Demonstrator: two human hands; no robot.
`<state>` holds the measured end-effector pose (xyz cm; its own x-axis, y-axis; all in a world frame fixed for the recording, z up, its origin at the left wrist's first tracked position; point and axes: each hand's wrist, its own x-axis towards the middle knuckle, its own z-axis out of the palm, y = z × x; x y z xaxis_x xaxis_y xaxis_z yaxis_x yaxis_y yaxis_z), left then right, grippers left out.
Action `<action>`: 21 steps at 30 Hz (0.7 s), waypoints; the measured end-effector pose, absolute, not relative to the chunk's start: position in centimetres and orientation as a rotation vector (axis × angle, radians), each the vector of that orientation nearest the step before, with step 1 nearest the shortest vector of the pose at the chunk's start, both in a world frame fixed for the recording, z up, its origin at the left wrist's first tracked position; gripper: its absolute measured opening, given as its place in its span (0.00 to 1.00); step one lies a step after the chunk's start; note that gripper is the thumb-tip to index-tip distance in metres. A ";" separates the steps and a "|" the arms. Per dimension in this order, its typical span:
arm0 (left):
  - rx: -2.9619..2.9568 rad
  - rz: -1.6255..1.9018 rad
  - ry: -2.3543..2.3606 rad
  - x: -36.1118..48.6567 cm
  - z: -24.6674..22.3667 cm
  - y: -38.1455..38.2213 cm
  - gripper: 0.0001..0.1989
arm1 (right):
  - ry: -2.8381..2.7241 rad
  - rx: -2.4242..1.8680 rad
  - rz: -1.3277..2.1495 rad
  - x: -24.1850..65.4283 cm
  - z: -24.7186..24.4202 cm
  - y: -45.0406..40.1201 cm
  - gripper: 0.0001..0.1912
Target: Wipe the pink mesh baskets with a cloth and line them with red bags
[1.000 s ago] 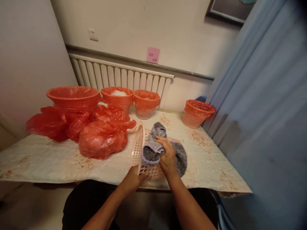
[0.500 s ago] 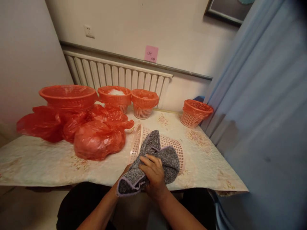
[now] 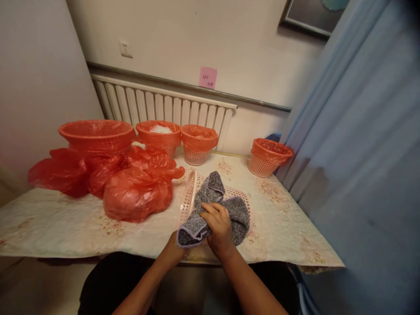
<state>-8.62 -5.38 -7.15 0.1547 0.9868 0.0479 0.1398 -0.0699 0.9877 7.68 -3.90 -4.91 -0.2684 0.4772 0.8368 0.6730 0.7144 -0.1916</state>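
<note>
A pale pink perforated basket point(image 3: 187, 199) lies on its side at the table's front, its rim facing left. Draped over it is a grey speckled cloth point(image 3: 239, 214) with a lilac edge. My right hand point(image 3: 218, 225) grips the cloth from above, its fingers bent over the bunched fabric against the basket's side. On the near left, my left hand point(image 3: 177, 246) is at the basket's rim, under a folded end of the cloth. Its fingers are hidden there, so their hold does not show.
On the left sit a large red-lined basket point(image 3: 96, 129) and several crumpled or filled red plastic bags point(image 3: 138, 194). Two smaller red-lined baskets point(image 3: 196, 155) stand by the radiator point(image 3: 138, 100); another lined basket point(image 3: 260, 166) is near the blue curtain point(image 3: 344, 175) at right.
Both hands and the cloth have shifted slightly up and right over the basket. The cloth's lower end has risen and folded closer to it. The view has tilted a little.
</note>
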 end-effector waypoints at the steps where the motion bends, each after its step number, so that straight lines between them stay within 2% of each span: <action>1: 1.437 1.040 1.146 -8.6 -7.3 -5.2 0.18 | -1.917 -0.916 -0.247 8.3 -5.1 -3.7 0.17; 6: 1.403 0.990 1.072 -9.0 -8.6 -4.7 0.22 | -1.844 -1.081 -0.262 12.8 -6.7 -3.0 0.18; 13: 1.396 1.022 1.029 -8.9 -8.9 -4.6 0.23 | -1.529 -1.256 -0.302 18.3 -8.9 -2.5 0.17; 21: 1.366 0.975 1.096 -8.7 -8.1 -4.7 0.21 | -1.544 -1.109 -0.167 10.9 -6.5 -4.1 0.18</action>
<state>-8.67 -4.70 -8.06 0.2397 0.9705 -0.0256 0.0881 0.0045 0.9961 10.89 -4.12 -6.54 0.1179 0.5430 0.8314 0.7086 0.5406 -0.4535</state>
